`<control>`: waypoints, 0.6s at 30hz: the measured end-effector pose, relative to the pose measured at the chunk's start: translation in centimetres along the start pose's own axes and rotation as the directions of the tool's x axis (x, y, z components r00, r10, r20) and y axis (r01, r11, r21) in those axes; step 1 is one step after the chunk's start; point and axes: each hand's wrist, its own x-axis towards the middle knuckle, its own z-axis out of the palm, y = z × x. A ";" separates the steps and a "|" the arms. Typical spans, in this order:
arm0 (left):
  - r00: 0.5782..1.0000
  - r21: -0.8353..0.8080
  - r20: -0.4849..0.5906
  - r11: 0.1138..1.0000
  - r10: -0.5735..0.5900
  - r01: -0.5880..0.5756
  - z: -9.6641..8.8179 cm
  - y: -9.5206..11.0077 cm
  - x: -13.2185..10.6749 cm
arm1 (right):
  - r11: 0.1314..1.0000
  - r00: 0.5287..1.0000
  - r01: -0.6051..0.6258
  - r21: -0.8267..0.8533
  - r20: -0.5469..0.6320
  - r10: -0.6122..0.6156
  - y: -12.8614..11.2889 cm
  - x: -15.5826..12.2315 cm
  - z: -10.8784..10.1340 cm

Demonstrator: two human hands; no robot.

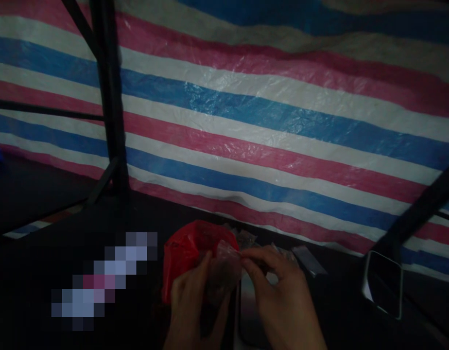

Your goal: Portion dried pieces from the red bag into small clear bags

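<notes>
A small clear plastic bag [226, 257] is between my two hands, its contents too dark to make out. My right hand [283, 294] pinches the bag's upper edge between thumb and forefinger. Around its left side and underside curve the fingers of my left hand [190, 301], closed on it. Just behind my left hand, a red plastic bag [179, 250] stands with its mouth open; its inside is dark. Partly hidden under my right hand lies a flat, pale-edged thing with a dark top [249, 311].
More small clear bags [246, 238] lie behind my hands, and a flat clear packet [309, 261] is to the right. A phone [383, 287] leans at the right. Dark metal posts [110, 97] stand before a striped plastic sheet [246, 112]. A blurred-out patch covers the table's left.
</notes>
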 end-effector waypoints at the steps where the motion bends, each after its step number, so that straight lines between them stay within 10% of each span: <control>1: 0.999 -0.040 0.043 0.999 -0.029 0.031 0.3 0.1 -0.2 | 1.000 1.000 -0.012 0.018 0.008 0.012 0.2 0.0 -0.3; 9: 0.921 -0.229 0.387 0.962 -0.050 0.148 2.3 -2.5 -2.4 | 0.989 0.994 -0.111 0.096 0.022 0.109 1.9 -0.5 -3.0; 18: 0.899 -0.187 0.166 0.882 -0.405 0.432 -0.5 -1.3 -1.1 | 0.957 0.954 -0.178 0.231 0.279 0.110 -0.3 0.1 1.5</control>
